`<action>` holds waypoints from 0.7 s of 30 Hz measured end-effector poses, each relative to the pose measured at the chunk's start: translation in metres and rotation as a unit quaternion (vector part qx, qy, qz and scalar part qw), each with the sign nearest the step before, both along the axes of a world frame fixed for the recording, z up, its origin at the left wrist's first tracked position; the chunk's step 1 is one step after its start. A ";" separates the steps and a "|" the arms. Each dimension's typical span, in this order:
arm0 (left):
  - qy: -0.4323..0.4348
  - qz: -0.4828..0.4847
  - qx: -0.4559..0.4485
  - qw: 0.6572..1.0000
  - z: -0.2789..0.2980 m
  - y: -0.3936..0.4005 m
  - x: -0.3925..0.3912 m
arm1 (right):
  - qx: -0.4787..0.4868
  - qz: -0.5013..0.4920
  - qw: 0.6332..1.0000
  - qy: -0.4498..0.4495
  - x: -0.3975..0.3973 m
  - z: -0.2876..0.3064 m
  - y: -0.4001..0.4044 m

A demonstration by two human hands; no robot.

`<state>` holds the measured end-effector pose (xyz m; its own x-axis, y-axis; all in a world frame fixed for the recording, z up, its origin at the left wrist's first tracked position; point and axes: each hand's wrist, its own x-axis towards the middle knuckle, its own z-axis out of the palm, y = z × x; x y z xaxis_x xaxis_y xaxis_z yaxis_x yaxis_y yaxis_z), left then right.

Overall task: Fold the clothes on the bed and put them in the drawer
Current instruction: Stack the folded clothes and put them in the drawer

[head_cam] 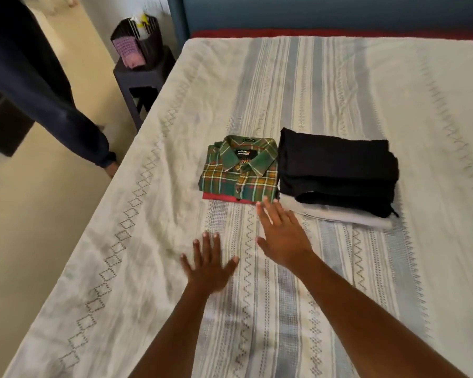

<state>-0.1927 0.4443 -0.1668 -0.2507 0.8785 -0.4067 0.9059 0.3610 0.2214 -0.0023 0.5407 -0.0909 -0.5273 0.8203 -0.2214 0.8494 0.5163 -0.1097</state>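
Two stacks of folded clothes sit on one bed [339, 85]. The left stack counts two garments: one green plaid shirt [239, 170] over one red piece [219, 197]. The right stack shows one black garment [336, 170] over one grey piece [347, 215]; whether the black is a single item cannot be told. Two bare hands, the left hand [209, 264] and the right hand [281, 234], show near. One dark stool [145, 77] stands far left, beside one dark sleeve [47, 85].

Both forearms are bare up to the bottom edge of the view, with no sleeve showing on either. The left hand [209, 264] and the right hand [281, 232] are bare too, with no glove on either. Short, pale fingernails show on the left hand's fingertips [205, 235]. Motion blur softens the edges of both hands
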 end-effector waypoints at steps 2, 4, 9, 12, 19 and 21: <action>-0.006 0.018 -0.002 1.000 -0.022 0.000 0.002 | 0.053 -0.017 0.998 0.010 -0.018 -0.010 0.034; 0.008 0.008 0.008 1.000 -0.029 0.000 0.005 | 0.077 -0.053 0.996 0.003 -0.030 -0.018 0.062; 0.018 0.006 0.010 1.000 -0.045 0.000 -0.002 | 0.074 -0.072 0.990 -0.093 -0.056 -0.034 0.105; 0.017 0.009 0.043 0.999 -0.047 0.000 -0.003 | 0.074 -0.045 0.989 -0.122 -0.062 -0.029 0.122; 0.004 -0.002 0.017 1.000 -0.033 0.004 -0.005 | 0.165 0.081 0.968 -0.172 -0.046 -0.008 0.092; -0.077 0.010 0.064 0.995 -0.017 -0.007 -0.009 | 0.156 0.117 0.968 -0.158 -0.041 -0.003 0.062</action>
<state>-0.2015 0.4377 -0.1840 -0.2117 0.9209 -0.3272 0.8503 0.3386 0.4028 -0.0434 0.6031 -0.0940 -0.6524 0.7403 -0.1624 0.6713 0.6639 0.3295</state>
